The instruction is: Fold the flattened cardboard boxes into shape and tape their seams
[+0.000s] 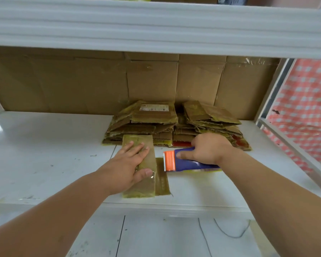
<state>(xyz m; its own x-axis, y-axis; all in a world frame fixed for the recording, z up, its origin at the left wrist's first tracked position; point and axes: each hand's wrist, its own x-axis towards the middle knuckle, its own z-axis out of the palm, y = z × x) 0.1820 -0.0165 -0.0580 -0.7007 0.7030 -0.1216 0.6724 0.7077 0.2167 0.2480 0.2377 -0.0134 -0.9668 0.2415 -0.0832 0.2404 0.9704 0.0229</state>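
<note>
One small folded box (140, 162) lies on the white counter (44, 145), front centre, tape-covered. Left hand (129, 165) rests flat on it, fingers straight, pinning it. Right hand (210, 149) grasps one blue-and-orange tape dispenser (182, 161) just right of the box. Judgement: to seal well, keep firm downward pressure, draw tape straight along the seam and smooth it before cutting. Two stacks of flattened boxes (143, 123) stand behind; sheets per stack cannot be counted.
</note>
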